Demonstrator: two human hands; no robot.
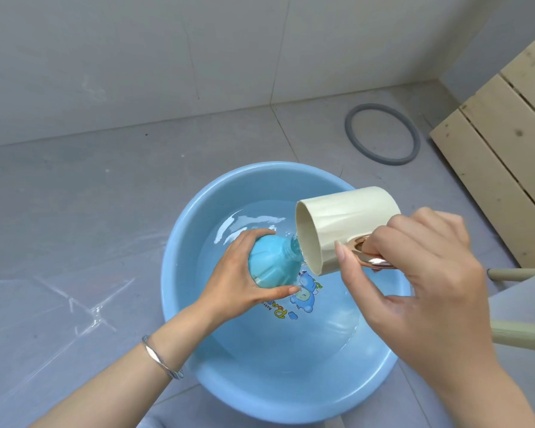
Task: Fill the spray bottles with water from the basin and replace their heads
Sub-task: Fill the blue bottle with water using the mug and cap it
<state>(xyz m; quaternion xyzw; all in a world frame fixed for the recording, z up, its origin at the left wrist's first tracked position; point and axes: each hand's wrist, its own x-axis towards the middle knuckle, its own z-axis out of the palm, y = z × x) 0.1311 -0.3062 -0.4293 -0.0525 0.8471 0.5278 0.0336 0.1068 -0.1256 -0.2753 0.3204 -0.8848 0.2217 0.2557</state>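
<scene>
Above the basin (179, 242), left hand (229, 285) hides bottle (269, 261) base; right hand (423, 273) grips cup (346, 211).

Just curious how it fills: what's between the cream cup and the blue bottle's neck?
A thin stream of water runs from the cup to the bottle, in the head view.

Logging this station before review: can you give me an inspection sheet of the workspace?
Surface: grey tiled floor, clear plastic sheet at left.
Job's things: blue basin holding water; headless teal spray bottle tilted over it; cream cup pouring into its neck; no spray heads seen.
Clutter: grey ring on the floor beyond the basin.
Hands: left hand grips the bottle; right hand holds the cup by its handle.
Cables: nothing seen.
Surroundings: white tiled wall; wooden slats at right.
</scene>
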